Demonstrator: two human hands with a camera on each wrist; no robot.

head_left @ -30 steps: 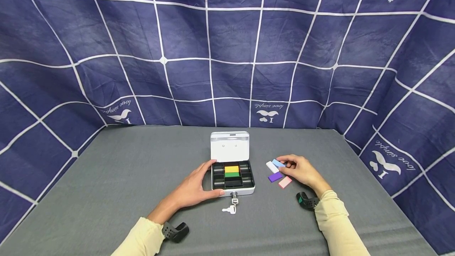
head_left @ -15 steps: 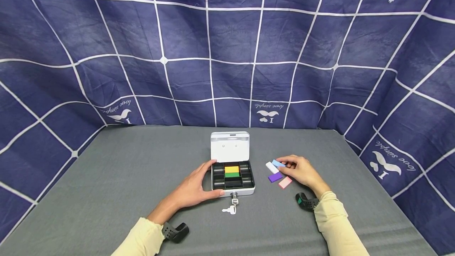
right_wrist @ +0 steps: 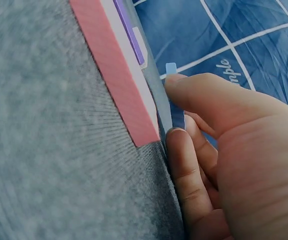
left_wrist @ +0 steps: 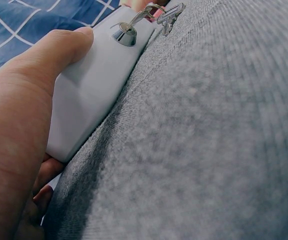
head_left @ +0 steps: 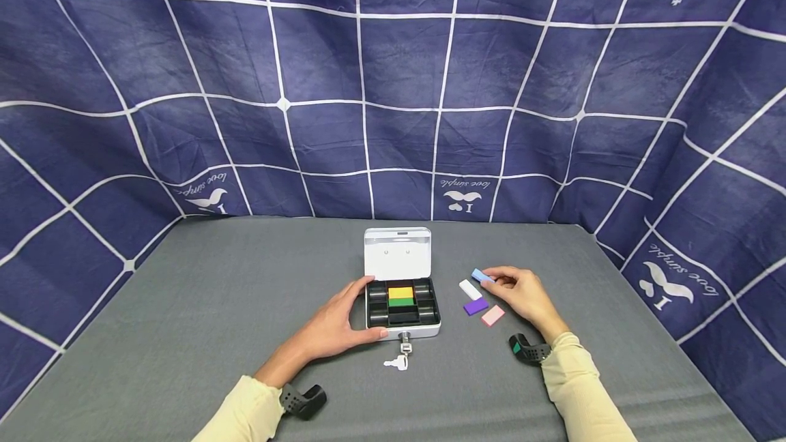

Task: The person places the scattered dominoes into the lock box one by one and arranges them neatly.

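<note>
A small white metal cash box [head_left: 424, 331] stands on the table with its lid [head_left: 398, 258] raised. My left hand [head_left: 331, 322] grips its left end, thumb on the front wall and index finger at the back corner. Inside the black compartment tray [head_left: 377, 305], an orange block [head_left: 400, 292] and a green block [head_left: 401, 301] sit in the middle. To the right, my right hand [head_left: 522, 295] pinches a light blue block [head_left: 479, 275] between thumb and fingers, raised off the table in the right wrist view [right_wrist: 177, 115].
Beside the right hand lie a white block [head_left: 470, 289], a purple block [head_left: 475, 306] and a pink block [head_left: 493, 315]. Keys [head_left: 396, 362] hang from the box's front lock. Behind the grey-covered table [head_left: 276, 251] hangs a blue checked curtain [head_left: 393, 135].
The light blue block has come up off the table in my right hand's pinch and away from the white block. My left hand and the box have not moved.
</note>
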